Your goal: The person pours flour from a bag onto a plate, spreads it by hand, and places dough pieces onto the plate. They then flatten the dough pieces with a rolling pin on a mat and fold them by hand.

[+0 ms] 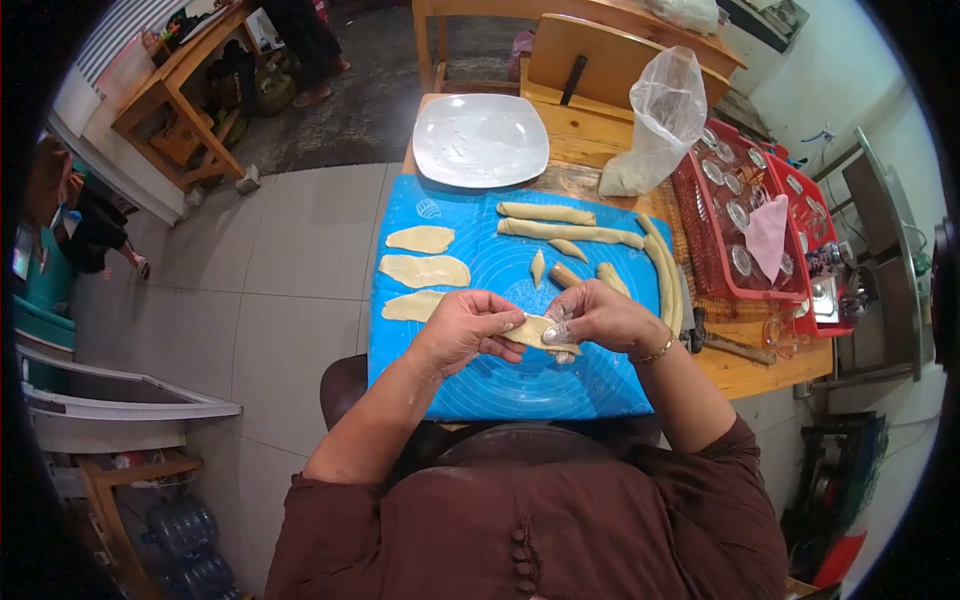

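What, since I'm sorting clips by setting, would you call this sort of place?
Probably a home or small-eatery kitchen; I can't tell which. Flattened dough pieces lie on a blue mat, with a red basket of glasses nearby.

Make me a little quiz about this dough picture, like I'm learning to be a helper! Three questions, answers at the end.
1. How many flat dough pieces lie in a column on the left side of the blue mat?
2. True or false: the pink cloth lies on the white plate.
3. What do the left hand and right hand both hold? A) a glass B) a strip of dough C) a plastic bag

Key:
1. Three.
2. False; it is draped at the red basket.
3. B.
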The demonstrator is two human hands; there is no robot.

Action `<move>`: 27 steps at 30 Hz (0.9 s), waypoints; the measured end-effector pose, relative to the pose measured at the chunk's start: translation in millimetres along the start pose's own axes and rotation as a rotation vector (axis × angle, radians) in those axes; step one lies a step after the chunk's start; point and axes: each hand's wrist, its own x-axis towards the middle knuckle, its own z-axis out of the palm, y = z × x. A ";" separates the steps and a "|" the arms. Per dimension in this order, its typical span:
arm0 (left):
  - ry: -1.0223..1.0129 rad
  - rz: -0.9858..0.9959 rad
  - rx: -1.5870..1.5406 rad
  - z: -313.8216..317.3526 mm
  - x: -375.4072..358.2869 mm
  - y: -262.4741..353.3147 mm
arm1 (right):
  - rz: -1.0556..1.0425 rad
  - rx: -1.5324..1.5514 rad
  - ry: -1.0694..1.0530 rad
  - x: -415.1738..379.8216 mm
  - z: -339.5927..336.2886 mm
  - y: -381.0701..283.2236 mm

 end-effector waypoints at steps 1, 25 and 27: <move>0.012 -0.005 0.014 -2.0 2.3 3.2 | 0.001 -0.001 -0.003 4.1 -2.0 -3.2; 0.693 0.240 1.229 -99.8 174.4 135.2 | -0.141 -0.823 0.487 231.8 -110.1 -94.0; 0.752 0.331 1.396 -100.3 174.4 135.3 | -0.160 -0.914 0.483 233.3 -103.3 -95.6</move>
